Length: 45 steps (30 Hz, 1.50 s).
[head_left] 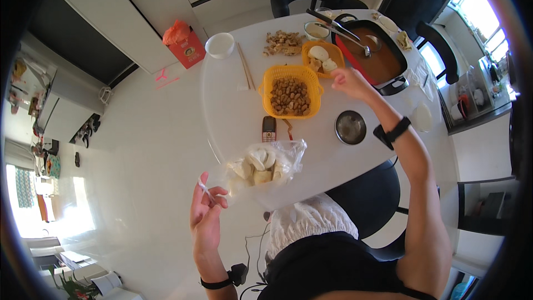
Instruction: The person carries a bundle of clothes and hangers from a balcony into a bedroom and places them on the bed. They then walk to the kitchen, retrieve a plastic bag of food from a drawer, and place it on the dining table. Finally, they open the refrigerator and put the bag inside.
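My left hand [207, 212] grips a loop of a clear plastic bag [296, 156] at the table's near left edge. Pale, bun-like food pieces [259, 161] fill the bag. My right hand [349, 82] reaches over the table, beside the small yellow basket [321, 74]. That basket holds a few whitish rounded pieces of food [319, 53]. The right fingers are curled, and whether anything sits between them cannot be made out. Close by stands a larger yellow basket [267, 91] with many brown peanut-like pieces [290, 96].
A black electric pan [403, 60] of brown liquid holds a ladle [373, 42]. Shells [283, 42], a white bowl [220, 45], chopsticks [245, 66], a keypad phone [269, 129] and a round metal bowl [350, 127] lie about. A black chair [368, 200] stands at the near edge.
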{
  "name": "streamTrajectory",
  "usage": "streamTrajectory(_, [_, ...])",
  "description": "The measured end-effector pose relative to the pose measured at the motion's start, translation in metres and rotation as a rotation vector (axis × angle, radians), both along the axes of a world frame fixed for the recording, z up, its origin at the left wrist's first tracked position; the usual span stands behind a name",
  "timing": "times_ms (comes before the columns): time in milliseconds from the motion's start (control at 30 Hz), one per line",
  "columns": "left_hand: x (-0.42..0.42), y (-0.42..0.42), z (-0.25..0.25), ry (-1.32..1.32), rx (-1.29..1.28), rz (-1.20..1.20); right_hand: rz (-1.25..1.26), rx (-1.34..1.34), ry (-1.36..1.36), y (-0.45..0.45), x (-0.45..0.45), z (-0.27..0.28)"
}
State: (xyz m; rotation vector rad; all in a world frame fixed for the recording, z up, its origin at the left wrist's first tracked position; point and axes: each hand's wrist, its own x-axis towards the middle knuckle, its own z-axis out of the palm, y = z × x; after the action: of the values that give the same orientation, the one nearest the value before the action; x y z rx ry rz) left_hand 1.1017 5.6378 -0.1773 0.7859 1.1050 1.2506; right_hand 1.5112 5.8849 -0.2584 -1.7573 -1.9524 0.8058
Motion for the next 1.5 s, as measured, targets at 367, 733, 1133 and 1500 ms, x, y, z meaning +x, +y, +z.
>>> streamTrajectory(367, [0.012,0.009,0.011,0.087,-0.114,0.127,0.032,-0.093,-0.545,0.152,0.013,-0.109])
streamTrajectory(733, [0.014,0.013,0.006,0.086,-0.111,0.155,-0.037,0.13,-0.285,0.154,0.03,-0.096])
streamTrajectory(1133, [-0.001,0.012,0.0,0.008,-0.058,0.096,-0.109,-0.251,1.445,0.025,-0.004,0.048])
streamTrajectory(1500, [-0.018,-0.008,-0.002,-0.03,0.022,-0.186,0.092,-1.119,1.306,-0.139,-0.244,-0.026])
